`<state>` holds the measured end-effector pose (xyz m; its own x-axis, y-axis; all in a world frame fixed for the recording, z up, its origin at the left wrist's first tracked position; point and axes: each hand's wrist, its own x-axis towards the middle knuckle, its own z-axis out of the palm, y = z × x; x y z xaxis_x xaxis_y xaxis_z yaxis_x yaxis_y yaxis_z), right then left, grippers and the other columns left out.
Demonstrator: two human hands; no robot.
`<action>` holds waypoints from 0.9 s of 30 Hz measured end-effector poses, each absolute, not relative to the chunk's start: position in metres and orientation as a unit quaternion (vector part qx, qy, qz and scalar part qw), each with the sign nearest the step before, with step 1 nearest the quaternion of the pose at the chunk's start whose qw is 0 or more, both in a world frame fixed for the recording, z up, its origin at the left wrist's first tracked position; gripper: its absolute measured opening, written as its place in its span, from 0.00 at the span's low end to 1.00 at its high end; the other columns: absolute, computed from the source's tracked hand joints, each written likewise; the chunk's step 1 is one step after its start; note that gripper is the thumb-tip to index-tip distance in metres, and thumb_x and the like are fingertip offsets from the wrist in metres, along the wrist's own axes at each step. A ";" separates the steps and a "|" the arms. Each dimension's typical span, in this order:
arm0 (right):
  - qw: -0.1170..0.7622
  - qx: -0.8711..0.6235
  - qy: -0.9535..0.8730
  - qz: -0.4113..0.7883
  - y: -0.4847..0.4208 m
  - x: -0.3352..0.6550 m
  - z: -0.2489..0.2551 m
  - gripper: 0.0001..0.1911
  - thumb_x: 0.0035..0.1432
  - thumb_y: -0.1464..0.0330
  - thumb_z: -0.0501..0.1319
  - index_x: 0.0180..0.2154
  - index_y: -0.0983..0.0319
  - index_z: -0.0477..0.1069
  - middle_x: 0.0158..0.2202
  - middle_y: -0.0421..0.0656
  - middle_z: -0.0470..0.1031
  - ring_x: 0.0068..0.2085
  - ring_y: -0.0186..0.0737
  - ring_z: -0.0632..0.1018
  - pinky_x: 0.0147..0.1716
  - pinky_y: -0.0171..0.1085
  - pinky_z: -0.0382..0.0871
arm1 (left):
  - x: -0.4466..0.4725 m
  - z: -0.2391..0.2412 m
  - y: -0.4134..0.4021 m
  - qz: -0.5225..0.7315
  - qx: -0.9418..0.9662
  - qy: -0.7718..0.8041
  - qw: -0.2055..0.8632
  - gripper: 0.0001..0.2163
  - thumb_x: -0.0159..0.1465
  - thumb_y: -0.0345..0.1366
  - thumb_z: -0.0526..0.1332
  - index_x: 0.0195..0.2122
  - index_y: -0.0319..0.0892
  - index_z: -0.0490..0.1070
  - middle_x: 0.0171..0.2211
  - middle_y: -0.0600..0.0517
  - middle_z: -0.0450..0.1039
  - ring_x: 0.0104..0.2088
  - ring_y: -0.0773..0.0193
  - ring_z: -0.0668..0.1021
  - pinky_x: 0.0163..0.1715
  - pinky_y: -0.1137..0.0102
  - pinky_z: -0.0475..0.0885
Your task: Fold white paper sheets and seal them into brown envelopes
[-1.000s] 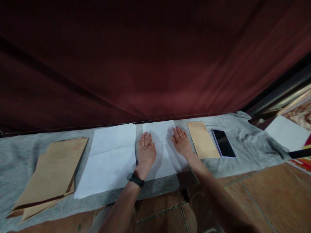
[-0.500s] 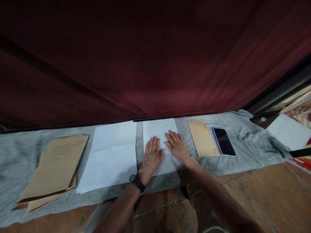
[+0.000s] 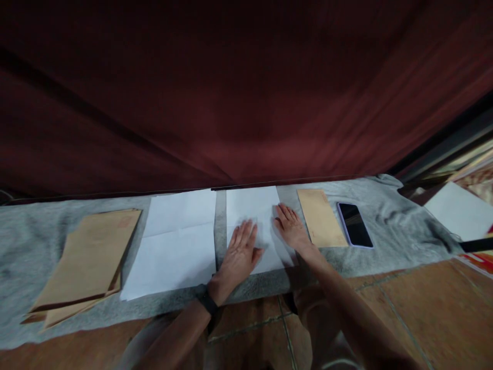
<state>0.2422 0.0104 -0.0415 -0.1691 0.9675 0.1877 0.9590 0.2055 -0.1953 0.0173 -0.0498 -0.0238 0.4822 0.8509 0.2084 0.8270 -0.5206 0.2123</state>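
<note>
A white sheet of paper (image 3: 252, 203) lies flat on a grey cloth in front of me. Across its left part rests my left hand (image 3: 241, 252), fingers stretched out and thumb apart, a dark watch on the wrist. My right hand (image 3: 290, 226) lies over the sheet's right edge with its fingers extended, slightly curved. Neither hand grips anything. Just left of the sheet is a stack of white paper (image 3: 181, 246) with a crease across its middle. To the right of my right hand lies a single brown envelope (image 3: 320, 218).
A pile of brown envelopes (image 3: 90, 257) lies on the far left of the grey cloth (image 3: 400, 226). A phone with a dark screen (image 3: 355, 224) is right of the single envelope. Dark red fabric (image 3: 246, 103) rises behind. Brown floor tiles (image 3: 442, 308) show below.
My right hand has slid right to the sheet's edge. My left hand has shifted slightly down, its thumb still spread. The papers, envelopes and phone stay in place.
</note>
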 end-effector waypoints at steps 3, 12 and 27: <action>0.147 -0.674 -0.723 0.032 0.019 0.242 -0.036 0.26 0.70 0.66 0.48 0.65 0.69 0.63 0.63 0.56 0.69 0.61 0.52 0.71 0.60 0.49 0.64 | 0.023 -0.017 -0.066 0.125 0.917 0.372 0.071 0.32 0.70 0.52 0.55 0.70 0.41 0.54 0.72 0.43 0.53 0.72 0.52 0.54 0.70 0.51 0.52; 0.135 -0.734 -0.662 0.073 0.028 0.239 -0.028 0.24 0.68 0.66 0.50 0.62 0.64 0.66 0.48 0.53 0.78 0.45 0.49 0.80 0.46 0.41 0.71 | 0.030 -0.018 -0.084 0.086 0.937 0.337 0.013 0.17 0.71 0.38 0.56 0.58 0.37 0.69 0.64 0.41 0.68 0.64 0.53 0.70 0.64 0.58 0.63; 0.199 -0.564 -0.797 0.084 0.021 0.214 -0.023 0.24 0.71 0.65 0.49 0.64 0.60 0.66 0.64 0.47 0.69 0.63 0.43 0.70 0.63 0.43 0.64 | 0.040 -0.001 -0.124 0.071 0.958 0.278 0.026 0.10 0.70 0.31 0.56 0.48 0.40 0.74 0.55 0.44 0.76 0.57 0.56 0.75 0.57 0.61 0.68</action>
<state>0.2145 0.0207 -0.0226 -0.2850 0.9323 0.2227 0.8656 0.3501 -0.3578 0.0400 -0.1241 -0.0005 0.8355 0.5361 0.1205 0.5287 -0.8441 0.0893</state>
